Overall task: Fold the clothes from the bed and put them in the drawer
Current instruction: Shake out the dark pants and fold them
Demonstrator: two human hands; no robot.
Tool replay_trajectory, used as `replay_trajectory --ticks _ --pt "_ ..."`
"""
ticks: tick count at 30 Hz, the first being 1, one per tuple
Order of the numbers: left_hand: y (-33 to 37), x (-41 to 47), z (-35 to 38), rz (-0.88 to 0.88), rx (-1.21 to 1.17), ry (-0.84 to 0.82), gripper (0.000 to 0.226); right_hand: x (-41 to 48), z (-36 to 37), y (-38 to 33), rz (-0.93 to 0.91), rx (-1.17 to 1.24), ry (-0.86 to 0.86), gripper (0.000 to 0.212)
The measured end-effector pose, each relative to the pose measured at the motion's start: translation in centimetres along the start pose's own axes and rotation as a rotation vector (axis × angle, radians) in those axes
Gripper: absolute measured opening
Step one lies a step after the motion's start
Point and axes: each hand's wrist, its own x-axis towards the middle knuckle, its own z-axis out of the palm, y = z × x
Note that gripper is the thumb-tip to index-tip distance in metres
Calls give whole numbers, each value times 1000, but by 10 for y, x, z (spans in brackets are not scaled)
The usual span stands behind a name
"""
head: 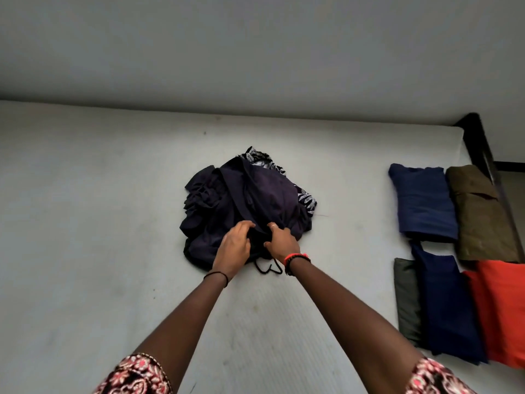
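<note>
Bed [85, 194]: pale bare mattress, seen from the near side; a grey wall [255, 46] runs along the far edge, and a dark frame [480, 143] is seen at the far right corner.

Pile of unfolded clothes [216, 194]: heaped at the middle of the mattress. A dark garment [270, 191], navy to purple, is laid on top; a black-and-white patterned piece [308, 201] is partly covered beneath it, showing at the far and right edges. A black cord [268, 268] is trailed onto the mattress at the near edge.

Left hand [235, 245]: placed on the near edge of the pile, fingers curled into the dark garment, which is gripped. A thin black band [217, 275] is worn at the wrist.

Right hand [281, 241]: set just beside the left, fingers bent and dug into the same fabric, which is grasped. A ring [273, 226] and red and black bracelets [297, 258] are worn.

Sleeves [136, 373]: floral, red on dark, seen at the bottom edge.

Folded items, laid flat at the right side of the mattress, well apart from the pile:
- blue piece [423, 206], far row;
- olive-brown piece [480, 214], touching its right side;
- grey-green piece [406, 300], near row;
- navy piece [446, 305], overlapping it;
- orange-red piece [502, 308], at the right edge.
</note>
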Motion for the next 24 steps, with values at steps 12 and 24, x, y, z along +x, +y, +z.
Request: replay_trajectory --ticks 12,24 --pt "20 -2 -3 203 234 -102 51 -48 -17 -2 -258 219 93 30" --pt "122 -27 -82 143 106 -236 62 -158 -132 31 -565 270 401 19"
